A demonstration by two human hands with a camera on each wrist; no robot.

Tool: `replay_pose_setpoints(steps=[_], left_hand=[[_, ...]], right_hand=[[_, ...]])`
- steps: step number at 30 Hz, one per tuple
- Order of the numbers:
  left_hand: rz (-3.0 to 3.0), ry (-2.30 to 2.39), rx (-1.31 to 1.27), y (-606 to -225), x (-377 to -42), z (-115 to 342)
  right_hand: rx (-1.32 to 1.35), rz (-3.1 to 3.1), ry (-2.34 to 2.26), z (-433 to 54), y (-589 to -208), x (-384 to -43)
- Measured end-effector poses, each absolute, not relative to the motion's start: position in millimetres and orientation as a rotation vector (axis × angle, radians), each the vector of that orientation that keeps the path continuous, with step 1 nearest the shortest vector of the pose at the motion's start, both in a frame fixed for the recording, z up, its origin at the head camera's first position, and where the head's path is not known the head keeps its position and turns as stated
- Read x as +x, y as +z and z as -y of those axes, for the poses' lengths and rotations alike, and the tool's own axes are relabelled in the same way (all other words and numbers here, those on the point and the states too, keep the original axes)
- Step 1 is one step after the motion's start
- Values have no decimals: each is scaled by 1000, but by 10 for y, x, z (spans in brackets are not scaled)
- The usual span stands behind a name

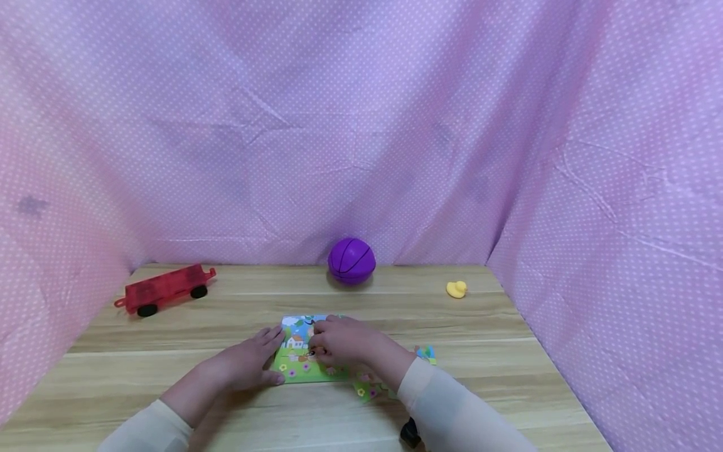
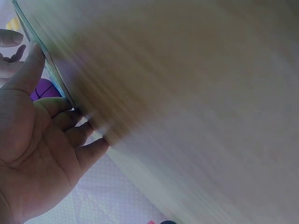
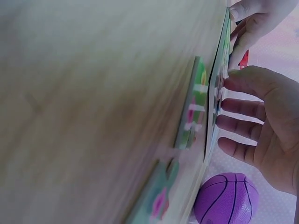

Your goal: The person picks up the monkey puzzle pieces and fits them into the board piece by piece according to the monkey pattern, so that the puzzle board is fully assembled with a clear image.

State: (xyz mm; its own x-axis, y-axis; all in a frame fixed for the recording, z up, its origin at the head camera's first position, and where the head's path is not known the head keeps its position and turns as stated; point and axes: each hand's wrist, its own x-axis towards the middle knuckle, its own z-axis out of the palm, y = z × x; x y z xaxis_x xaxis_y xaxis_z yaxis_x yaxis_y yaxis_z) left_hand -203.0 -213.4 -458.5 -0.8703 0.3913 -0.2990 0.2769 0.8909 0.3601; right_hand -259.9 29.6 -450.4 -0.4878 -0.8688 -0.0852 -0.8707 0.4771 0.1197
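Note:
A colourful jigsaw puzzle board with a house, flowers and sky printed on it lies flat on the table. My left hand rests at its left side, the thumb at the near corner and the other fingers along the edge. In the left wrist view those fingers reach straight to the tabletop beside the board. Over the right part of the board, my right hand touches the picture with its fingertips. The right wrist view shows its fingers loosely extended against the board, covering part of it.
Loose puzzle pieces lie right of the board: a green flowered piece and another piece partly behind the right forearm. Farther back on the table are a red toy wagon, a purple ball and a yellow duck. Pink dotted cloth surrounds the table.

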Motion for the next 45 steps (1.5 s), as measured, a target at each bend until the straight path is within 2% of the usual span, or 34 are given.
replay_pose_setpoints(steps=[20,29,36,45], left_hand=[[-2697,467,520,-4569,-2009,2131],[-2686,458,489,-4569,-2011,2121],[-2695,454,515,-4549,-2004,2124],[-2699,431,499,-4565,-2006,2113]], right_hand=[[-1636,-2719,299,-285,-4537,-2532],[-1538,-2710,243,-321,-4469,-2508],[-1581,-2692,231,-359,-4466,-2513],[-1443,-2689,-6,-672,-4402,-2603]])
